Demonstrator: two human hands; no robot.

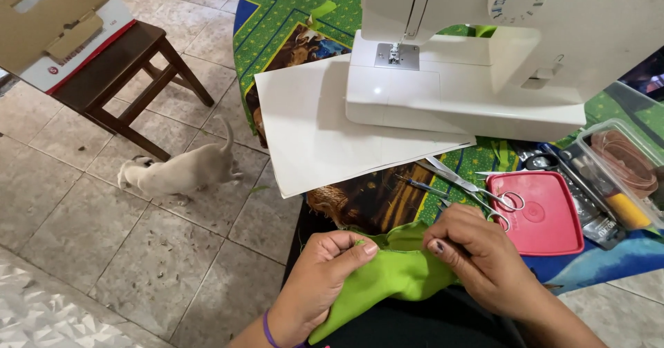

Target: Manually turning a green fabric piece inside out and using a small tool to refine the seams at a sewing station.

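Holding the green cloth (387,272) in our lap, below the worktop (360,203) edge, we pinch its folded edge with the left hand (319,279), grip closed on it, and the right hand (477,258) presses fingers on the same fold. We judge the work is early: the cloth is not yet under the sewing machine (484,50) (its plate is bare), and the scissors (470,189) lie beside it, untouched.

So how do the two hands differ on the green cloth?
The left hand pinches the green cloth at its top edge with thumb and fingers; the right hand lies over the cloth's right side, fingers curled. The left wrist has a purple band; the right has none. Both touch the cloth.
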